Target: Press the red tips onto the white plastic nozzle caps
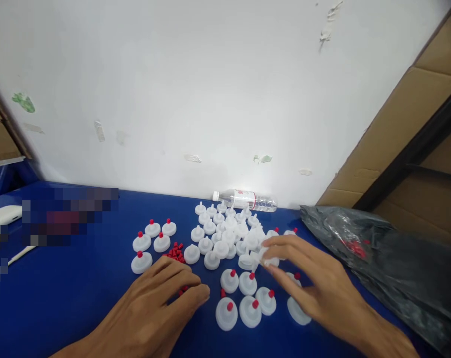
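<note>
My left hand lies over the small red caps, its fingers reaching onto the pile and its thumb apart from them. I see nothing held in it. My right hand has thumb and forefinger around a white nozzle lid at the right edge of the heap of white nozzle lids. Below the heap stand several lids with red caps on their spouts, such as the capped lid. A loose red cap lies beside them. Other lids are partly hidden under my right hand.
A clear plastic bottle lies on its side against the white wall. More capped lids stand left of the heap on the blue table. A dark plastic bag and cardboard occupy the right side.
</note>
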`<action>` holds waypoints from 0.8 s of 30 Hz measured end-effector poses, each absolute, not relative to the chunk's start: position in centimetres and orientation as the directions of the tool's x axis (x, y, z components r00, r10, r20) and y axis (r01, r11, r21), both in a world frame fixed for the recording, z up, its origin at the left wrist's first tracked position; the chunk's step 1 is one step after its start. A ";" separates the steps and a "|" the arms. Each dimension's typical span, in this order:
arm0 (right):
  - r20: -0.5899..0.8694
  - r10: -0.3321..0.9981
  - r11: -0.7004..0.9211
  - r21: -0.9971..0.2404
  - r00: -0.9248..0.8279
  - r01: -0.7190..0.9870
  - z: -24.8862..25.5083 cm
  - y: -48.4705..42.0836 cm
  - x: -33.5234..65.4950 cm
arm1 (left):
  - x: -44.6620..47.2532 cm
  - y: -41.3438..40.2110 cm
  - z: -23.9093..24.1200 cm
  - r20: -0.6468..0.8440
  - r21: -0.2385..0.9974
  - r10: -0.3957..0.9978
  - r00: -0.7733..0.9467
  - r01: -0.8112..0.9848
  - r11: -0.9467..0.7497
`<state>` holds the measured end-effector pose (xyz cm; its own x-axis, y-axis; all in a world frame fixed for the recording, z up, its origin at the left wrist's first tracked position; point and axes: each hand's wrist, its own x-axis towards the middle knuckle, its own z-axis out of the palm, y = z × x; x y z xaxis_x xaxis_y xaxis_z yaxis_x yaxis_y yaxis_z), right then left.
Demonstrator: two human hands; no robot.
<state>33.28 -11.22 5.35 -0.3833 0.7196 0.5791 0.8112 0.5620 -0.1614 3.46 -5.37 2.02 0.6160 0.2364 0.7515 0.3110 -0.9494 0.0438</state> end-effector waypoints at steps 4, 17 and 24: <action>0.621 0.620 0.662 -0.084 -0.480 0.745 5.4 -12.0 31.1 | 3.9 -5.6 2.9 0.778 0.017 0.205 0.594 0.307 -0.952; 0.603 0.567 0.663 0.070 -0.562 0.745 5.0 -13.6 27.8 | 3.4 -6.2 1.6 0.659 0.036 0.171 0.732 0.197 -0.980; 0.610 0.581 0.638 0.071 -0.539 0.767 4.3 -14.0 28.0 | 3.0 -6.8 0.8 0.644 0.036 0.207 0.736 0.242 -0.970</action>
<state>27.96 -14.03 4.27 -0.5388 0.5806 0.6103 0.7671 0.6376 0.0707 2.99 -6.77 0.80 0.7362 0.2072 0.6443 0.2416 -0.9697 0.0358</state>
